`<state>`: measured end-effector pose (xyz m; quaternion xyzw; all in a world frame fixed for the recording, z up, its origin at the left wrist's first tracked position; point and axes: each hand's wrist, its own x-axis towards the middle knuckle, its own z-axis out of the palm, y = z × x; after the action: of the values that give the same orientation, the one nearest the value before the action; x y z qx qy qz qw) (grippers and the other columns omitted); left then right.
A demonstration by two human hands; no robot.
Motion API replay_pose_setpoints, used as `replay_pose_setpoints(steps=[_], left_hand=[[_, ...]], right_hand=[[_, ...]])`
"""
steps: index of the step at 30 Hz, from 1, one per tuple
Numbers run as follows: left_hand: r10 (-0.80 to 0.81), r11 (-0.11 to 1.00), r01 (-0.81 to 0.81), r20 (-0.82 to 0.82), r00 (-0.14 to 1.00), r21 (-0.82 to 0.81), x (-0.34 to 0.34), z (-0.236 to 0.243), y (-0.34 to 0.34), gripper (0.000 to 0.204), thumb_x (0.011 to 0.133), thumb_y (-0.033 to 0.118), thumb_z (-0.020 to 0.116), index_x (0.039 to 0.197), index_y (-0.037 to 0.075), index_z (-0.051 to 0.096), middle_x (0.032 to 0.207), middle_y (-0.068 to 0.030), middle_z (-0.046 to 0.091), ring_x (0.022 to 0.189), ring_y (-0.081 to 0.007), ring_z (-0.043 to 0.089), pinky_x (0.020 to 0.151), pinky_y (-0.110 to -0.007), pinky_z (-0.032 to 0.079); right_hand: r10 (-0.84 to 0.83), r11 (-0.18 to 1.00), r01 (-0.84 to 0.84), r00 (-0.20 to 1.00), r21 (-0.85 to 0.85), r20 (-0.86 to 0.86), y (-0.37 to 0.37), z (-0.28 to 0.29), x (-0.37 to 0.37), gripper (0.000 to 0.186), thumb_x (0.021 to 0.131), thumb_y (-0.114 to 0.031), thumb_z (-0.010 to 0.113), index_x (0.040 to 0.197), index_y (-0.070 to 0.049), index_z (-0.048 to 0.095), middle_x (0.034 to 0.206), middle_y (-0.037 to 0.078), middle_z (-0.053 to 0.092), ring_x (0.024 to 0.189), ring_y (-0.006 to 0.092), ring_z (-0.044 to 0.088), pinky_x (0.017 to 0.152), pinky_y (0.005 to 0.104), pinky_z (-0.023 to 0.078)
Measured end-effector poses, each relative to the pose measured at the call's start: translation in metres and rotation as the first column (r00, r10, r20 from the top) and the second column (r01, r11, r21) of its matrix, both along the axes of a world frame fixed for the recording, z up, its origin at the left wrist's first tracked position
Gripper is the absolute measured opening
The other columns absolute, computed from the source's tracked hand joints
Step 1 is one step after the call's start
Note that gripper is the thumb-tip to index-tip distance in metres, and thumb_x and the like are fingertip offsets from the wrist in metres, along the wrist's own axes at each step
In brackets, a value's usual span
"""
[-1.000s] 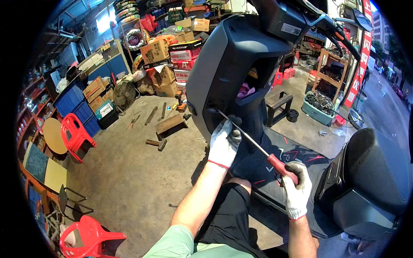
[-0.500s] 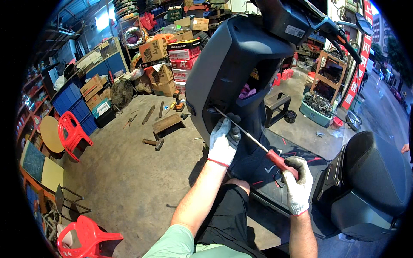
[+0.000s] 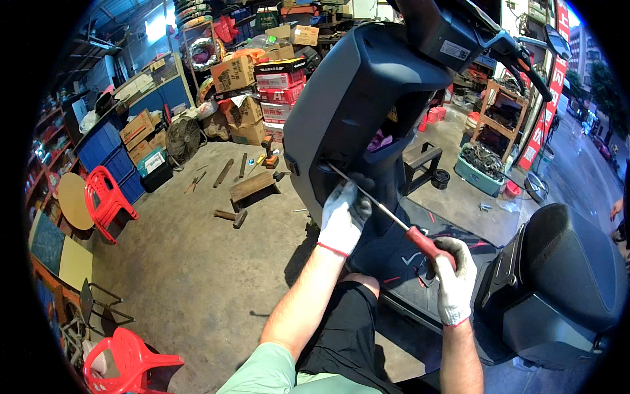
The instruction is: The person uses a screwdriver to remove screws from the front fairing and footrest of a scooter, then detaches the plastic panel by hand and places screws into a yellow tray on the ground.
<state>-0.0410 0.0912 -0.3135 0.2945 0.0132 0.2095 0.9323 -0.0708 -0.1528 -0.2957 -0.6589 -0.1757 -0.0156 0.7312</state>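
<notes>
In front of me stands a dark grey electric scooter (image 3: 354,79), its front inner panel facing my hands. My right hand (image 3: 454,279), in a white work glove with dark grey fingertips, is wrapped round the red handle of a long screwdriver (image 3: 422,240). Its thin metal shaft slants up and left to a small recess (image 3: 326,167) low in the panel, where the tip is hard to make out. My gloved left hand (image 3: 344,211) is closed on the shaft close to the panel. Purple cloth (image 3: 378,140) lies in the panel's open compartment.
Several small red and dark parts lie on the scooter's footboard (image 3: 433,262); the black seat (image 3: 571,256) is at right. On the floor at left are a hammer (image 3: 232,217), a low wooden stool (image 3: 254,190) and a cordless drill (image 3: 269,154). Red plastic chairs (image 3: 128,361) stand further left.
The view has shifted slightly. Both hands keep their hold on the screwdriver, and its shaft still points into the same recess.
</notes>
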Motion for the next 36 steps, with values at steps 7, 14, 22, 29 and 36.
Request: replay_pose_setpoints(steps=[7, 14, 22, 29, 36], left_hand=[[-0.323, 0.841, 0.282, 0.009, 0.946, 0.461, -0.023, -0.008, -0.078, 0.048, 0.090, 0.016, 0.072, 0.130, -0.001, 0.052, 0.111, -0.0091, 0.065, 0.083, -0.0097, 0.064, 0.073, -0.024, 0.055], [-0.143, 0.818, 0.132, -0.024, 0.989, 0.560, -0.015, -0.009, -0.096, 0.026, 0.097, 0.020, 0.063, 0.116, 0.004, 0.056, 0.096, 0.0013, 0.061, 0.078, -0.0033, 0.054, 0.067, -0.020, 0.046], [-0.173, 0.833, 0.161, -0.028, 0.985, 0.530, -0.020, 0.001, -0.097, 0.031, 0.096, 0.017, 0.063, 0.121, 0.001, 0.056, 0.101, -0.0058, 0.064, 0.071, -0.0071, 0.059, 0.061, -0.022, 0.051], [-0.185, 0.854, 0.173, -0.026, 0.982, 0.491, -0.021, -0.004, -0.090, 0.031, 0.097, 0.020, 0.062, 0.121, 0.001, 0.056, 0.095, -0.0043, 0.065, 0.074, -0.0066, 0.060, 0.063, -0.023, 0.051], [-0.274, 0.891, 0.215, 0.095, 0.957, 0.400, -0.022, 0.001, -0.090, 0.033, 0.097, 0.027, 0.065, 0.117, 0.002, 0.055, 0.096, -0.0030, 0.063, 0.074, -0.0038, 0.055, 0.063, -0.018, 0.048]], right_hand=[[0.251, 0.928, -0.071, 0.845, 0.366, -0.472, -0.008, 0.009, 0.014, 0.033, 0.100, -0.027, 0.051, 0.113, 0.002, 0.058, 0.091, 0.011, 0.062, 0.061, 0.0162, 0.061, 0.052, 0.0263, 0.051], [0.001, 0.866, 0.354, 0.705, -0.353, 0.709, -0.019, 0.008, 0.002, 0.035, 0.081, -0.006, 0.062, 0.116, -0.004, 0.062, 0.110, 0.015, 0.061, 0.098, 0.0252, 0.061, 0.089, 0.0351, 0.050], [0.016, 0.932, 0.203, 0.803, -0.300, 0.596, -0.010, 0.021, -0.005, 0.034, 0.086, -0.003, 0.062, 0.119, 0.002, 0.060, 0.112, 0.015, 0.063, 0.103, 0.0248, 0.063, 0.091, 0.0349, 0.053], [0.191, 0.981, -0.158, 0.902, 0.115, -0.388, -0.023, 0.014, 0.016, 0.040, 0.098, -0.031, 0.049, 0.118, 0.002, 0.060, 0.100, 0.012, 0.067, 0.086, 0.0173, 0.063, 0.078, 0.0283, 0.050], [0.153, 0.977, -0.060, 0.869, 0.207, -0.471, -0.008, 0.023, 0.004, 0.046, 0.099, -0.041, 0.055, 0.117, 0.001, 0.061, 0.071, 0.001, 0.062, 0.044, 0.0072, 0.046, 0.043, 0.0196, 0.035]])
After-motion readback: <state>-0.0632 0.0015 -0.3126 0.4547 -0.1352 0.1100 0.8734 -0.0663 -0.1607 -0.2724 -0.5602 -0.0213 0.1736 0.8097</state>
